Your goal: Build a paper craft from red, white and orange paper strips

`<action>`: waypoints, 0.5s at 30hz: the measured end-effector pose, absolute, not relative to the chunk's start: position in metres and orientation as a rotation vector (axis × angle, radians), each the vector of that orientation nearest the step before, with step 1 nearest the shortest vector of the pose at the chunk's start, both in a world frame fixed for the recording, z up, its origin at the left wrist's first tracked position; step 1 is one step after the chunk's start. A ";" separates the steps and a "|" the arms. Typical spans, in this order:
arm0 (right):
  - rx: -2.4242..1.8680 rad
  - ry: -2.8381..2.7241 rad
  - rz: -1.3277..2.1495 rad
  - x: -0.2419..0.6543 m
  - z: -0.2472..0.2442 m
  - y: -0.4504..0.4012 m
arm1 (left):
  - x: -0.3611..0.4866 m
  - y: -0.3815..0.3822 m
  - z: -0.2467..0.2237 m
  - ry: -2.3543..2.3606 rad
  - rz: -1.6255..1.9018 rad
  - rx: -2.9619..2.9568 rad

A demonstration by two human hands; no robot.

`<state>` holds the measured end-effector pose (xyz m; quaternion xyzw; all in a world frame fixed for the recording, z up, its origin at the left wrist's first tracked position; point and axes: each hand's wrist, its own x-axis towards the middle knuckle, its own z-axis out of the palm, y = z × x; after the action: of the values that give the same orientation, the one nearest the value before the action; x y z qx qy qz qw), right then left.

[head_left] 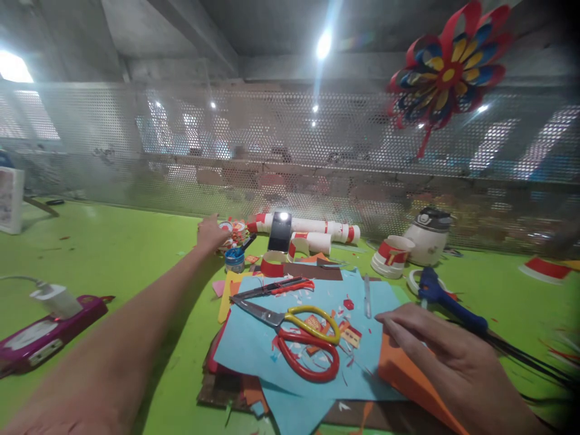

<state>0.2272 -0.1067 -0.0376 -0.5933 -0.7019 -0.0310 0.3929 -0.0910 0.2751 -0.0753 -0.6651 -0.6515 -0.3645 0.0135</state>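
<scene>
My left hand (209, 234) reaches far forward, beside a pile of small red and white paper pieces (234, 229); its fingers are partly hidden and blurred. At the right, my right hand (446, 350) hovers over an orange paper sheet (408, 374), its thumb and fingertips pressed together near the blue paper's right edge; anything between them is too small to see. Scissors with one yellow and one red handle (312, 356) lie on the blue paper (254, 362) among paper scraps. Red-handled scissors (290, 286) and a pale slim cutter (367, 296) lie behind them.
A blue jar (234, 260), a phone (280, 232), white paper rolls (335, 229), paper cups (392, 257) and a lidded white container (428, 238) stand behind. A blue-handled tool (453, 302) lies right, a magenta power strip (54, 332) left. A paper flower (448, 75) hangs above.
</scene>
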 end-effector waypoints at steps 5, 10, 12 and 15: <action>-1.513 -1.792 -0.042 0.228 -0.039 -0.106 | -0.086 0.280 -0.085 -2.019 -0.951 -2.147; -1.496 -1.772 -0.050 0.228 -0.042 -0.105 | -0.087 0.284 -0.084 -1.987 -0.941 -2.129; -1.484 -1.762 -0.073 0.229 -0.043 -0.105 | -0.090 0.285 -0.078 -1.975 -0.974 -2.104; -1.477 -1.766 -0.093 0.230 -0.045 -0.105 | -0.098 0.290 -0.063 -1.983 -1.067 -2.013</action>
<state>0.2305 -0.1048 -0.0450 -0.5858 -0.7002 -0.0368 0.4066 -0.0977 0.2899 -0.0634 -0.6653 -0.6554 -0.3525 0.0605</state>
